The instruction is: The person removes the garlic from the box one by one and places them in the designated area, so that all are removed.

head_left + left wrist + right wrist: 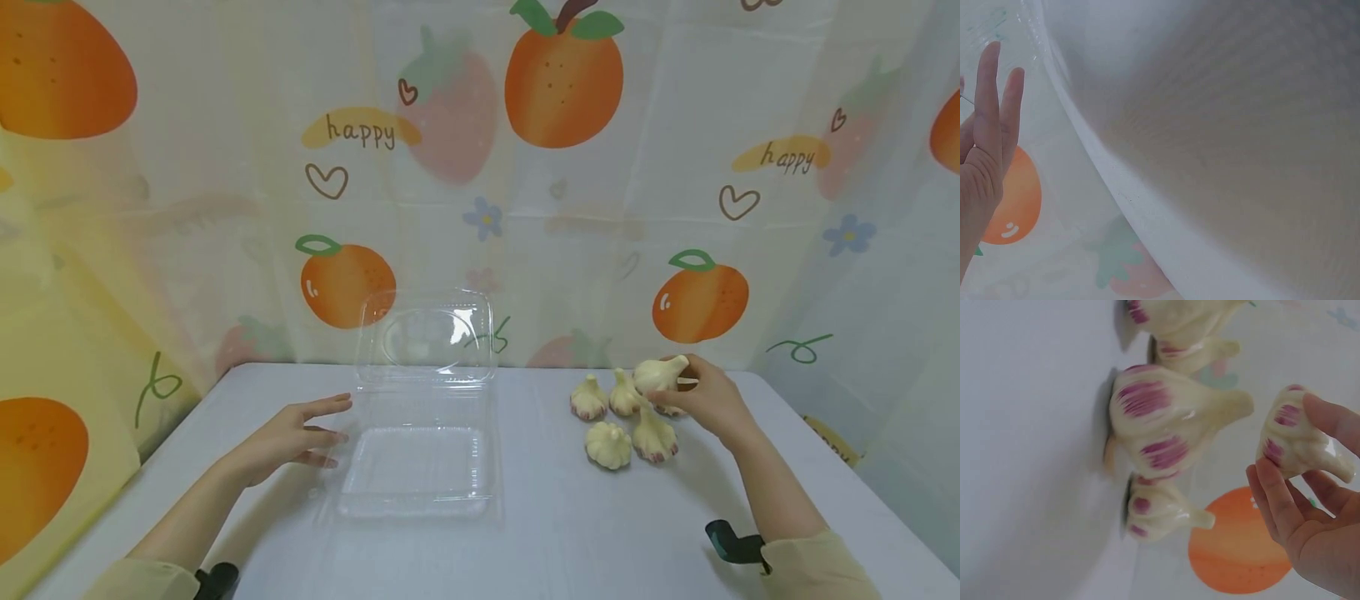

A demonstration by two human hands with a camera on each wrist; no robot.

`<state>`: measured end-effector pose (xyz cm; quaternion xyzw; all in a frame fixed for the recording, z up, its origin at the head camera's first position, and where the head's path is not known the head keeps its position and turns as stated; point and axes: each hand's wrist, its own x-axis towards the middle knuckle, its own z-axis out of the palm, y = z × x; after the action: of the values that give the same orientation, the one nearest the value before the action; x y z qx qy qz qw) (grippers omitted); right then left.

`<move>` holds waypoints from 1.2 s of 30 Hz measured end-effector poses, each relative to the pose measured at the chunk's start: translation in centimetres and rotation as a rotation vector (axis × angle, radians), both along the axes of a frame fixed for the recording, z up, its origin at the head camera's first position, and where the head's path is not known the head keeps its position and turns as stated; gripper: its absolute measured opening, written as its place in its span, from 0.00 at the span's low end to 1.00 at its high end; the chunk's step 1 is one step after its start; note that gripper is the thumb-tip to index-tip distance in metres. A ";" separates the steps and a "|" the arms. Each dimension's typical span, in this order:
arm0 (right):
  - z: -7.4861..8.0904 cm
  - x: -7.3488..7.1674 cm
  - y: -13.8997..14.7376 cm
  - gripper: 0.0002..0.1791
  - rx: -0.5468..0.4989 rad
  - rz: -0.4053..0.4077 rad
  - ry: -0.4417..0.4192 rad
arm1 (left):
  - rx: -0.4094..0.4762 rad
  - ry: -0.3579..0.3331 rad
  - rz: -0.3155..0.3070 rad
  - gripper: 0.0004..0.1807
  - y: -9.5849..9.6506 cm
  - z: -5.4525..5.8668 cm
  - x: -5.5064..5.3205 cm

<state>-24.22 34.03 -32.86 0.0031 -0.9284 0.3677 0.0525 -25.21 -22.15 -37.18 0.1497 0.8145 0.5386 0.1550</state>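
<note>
My right hand (714, 403) pinches a garlic bulb (657, 375) between thumb and fingers, lifted over the back of a small group. In the right wrist view this held garlic (1287, 434) shows purple streaks, with its stem toward the palm. Several more garlic bulbs sit on the table below it, among them a front one lying stem-up (608, 445) and a taller one (654, 435). At the left edge of a clear plastic clamshell box (418, 505), my left hand (281, 439) has its fingers stretched out. The box's hinged lid (365, 343) stands raised behind the base.
A white cloth covers the table (555, 542). Behind it hangs a curtain (442, 225) printed with oranges and strawberries. Dark wrist camera mounts show at both sleeves, the right mount (733, 543) just above the table.
</note>
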 end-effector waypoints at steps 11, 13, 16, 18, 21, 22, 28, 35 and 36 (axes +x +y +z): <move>-1.4 0.5 2.4 0.43 0.040 -0.056 -0.025 | -0.004 0.004 0.001 0.39 0.1 0.1 -0.1; -1.8 0.5 2.9 0.44 0.049 -0.066 -0.034 | -0.006 0.003 0.004 0.39 0.1 0.2 0.0; -2.2 0.6 3.6 0.46 0.064 -0.081 -0.051 | -0.009 0.005 0.007 0.39 0.1 0.2 0.1; -2.5 0.7 4.0 0.46 0.073 -0.089 -0.063 | -0.007 0.006 0.005 0.39 0.1 0.3 0.1; -2.9 0.8 4.7 0.48 0.078 -0.094 -0.076 | -0.008 0.006 0.003 0.39 0.1 0.3 0.1; -3.0 0.9 4.9 0.49 0.078 -0.096 -0.079 | -0.007 0.007 0.002 0.39 0.1 0.3 0.1; -3.5 0.9 5.8 0.46 0.102 -0.095 -0.080 | -0.010 0.005 0.005 0.39 0.1 0.2 0.1; -3.7 0.8 6.2 0.48 0.139 -0.082 -0.116 | -0.012 0.003 0.006 0.39 0.1 0.2 0.1; -3.7 0.8 6.2 0.48 0.145 -0.078 -0.118 | -0.010 0.003 0.006 0.39 0.1 0.2 0.1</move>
<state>-23.42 40.24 -36.60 -0.0510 -0.9536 0.2966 0.0116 -25.10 -22.06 -37.01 0.1474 0.8178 0.5348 0.1530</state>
